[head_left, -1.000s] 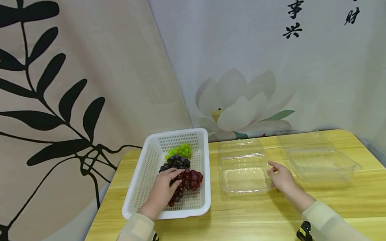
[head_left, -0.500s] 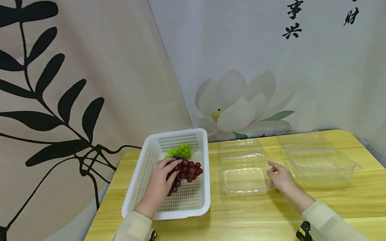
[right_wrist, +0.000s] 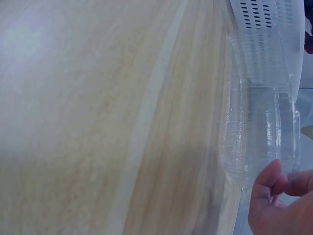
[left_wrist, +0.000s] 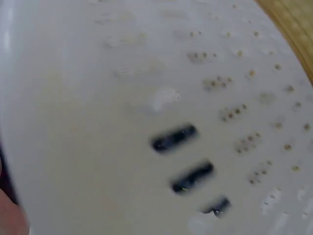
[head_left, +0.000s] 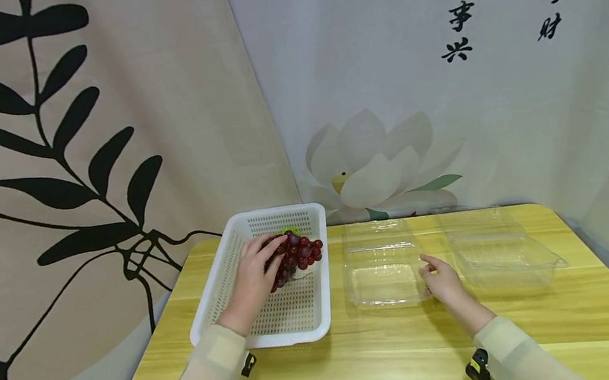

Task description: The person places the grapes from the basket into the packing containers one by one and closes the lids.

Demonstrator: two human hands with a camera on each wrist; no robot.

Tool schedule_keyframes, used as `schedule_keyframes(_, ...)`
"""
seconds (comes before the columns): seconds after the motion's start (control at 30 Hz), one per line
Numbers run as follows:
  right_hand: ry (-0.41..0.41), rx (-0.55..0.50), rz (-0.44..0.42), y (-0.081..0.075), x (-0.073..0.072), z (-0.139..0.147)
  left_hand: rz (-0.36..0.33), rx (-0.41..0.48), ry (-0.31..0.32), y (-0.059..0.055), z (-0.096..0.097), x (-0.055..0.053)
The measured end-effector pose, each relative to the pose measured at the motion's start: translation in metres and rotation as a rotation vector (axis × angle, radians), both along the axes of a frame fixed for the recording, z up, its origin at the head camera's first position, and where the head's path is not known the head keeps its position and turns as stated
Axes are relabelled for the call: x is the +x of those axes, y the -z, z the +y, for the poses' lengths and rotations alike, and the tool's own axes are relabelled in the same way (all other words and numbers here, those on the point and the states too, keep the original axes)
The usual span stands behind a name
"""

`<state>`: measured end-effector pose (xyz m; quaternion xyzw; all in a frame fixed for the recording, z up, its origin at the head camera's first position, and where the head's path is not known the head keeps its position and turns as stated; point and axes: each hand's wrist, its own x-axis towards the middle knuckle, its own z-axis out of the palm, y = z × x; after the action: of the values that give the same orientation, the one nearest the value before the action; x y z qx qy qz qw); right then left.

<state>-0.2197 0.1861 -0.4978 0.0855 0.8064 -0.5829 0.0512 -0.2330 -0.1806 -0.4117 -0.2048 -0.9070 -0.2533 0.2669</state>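
Note:
My left hand [head_left: 257, 270] grips a bunch of red grapes [head_left: 303, 253] over the white basket [head_left: 325, 313]. Its palm and fingers hide part of the bunch. Behind it a bit of green grapes [head_left: 289, 230] shows in the basket. The left wrist view holds mostly the basket's slotted wall [left_wrist: 98, 161], with only a sliver of the hand at the lower left. My right hand [head_left: 440, 276] pinches the right edge of an open clear plastic container [head_left: 384, 275]; in the right wrist view its thumb and fingers meet at the container's rim.
Another clear plastic container [head_left: 506, 251] stands open to the right of my right hand. All of it rests on a wooden table [head_left: 380, 357]. Behind the table hangs a printed curtain [head_left: 204, 101].
My left hand has moved away from me and slightly right, and the red grapes have gone with it, covering more of the green ones. My right hand has stayed at the container's edge.

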Motion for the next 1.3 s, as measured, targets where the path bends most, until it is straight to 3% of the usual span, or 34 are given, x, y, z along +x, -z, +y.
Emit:
schedule_keyframes(0.23, -0.005, -0.013, 0.002, 0.001, 0.000, 0.000, 0.075, 0.058, 0.034, -0.009, 0.015, -0.001)
schedule_keyframes(0.6, -0.005, -0.015, 0.004, 0.001, -0.001, -0.001, 0.115, 0.110, 0.112, -0.022, 0.045, -0.002)
schedule_keyframes(1.07, 0.000, -0.014, -0.004, 0.000, 0.001, 0.001, 0.060, 0.127, 0.194, -0.026, 0.087, -0.002)
schedule_keyframes(1.3, 0.002, 0.002, -0.009, 0.001, 0.000, 0.003, 0.063, 0.052, 0.211, -0.025, 0.117, 0.002)
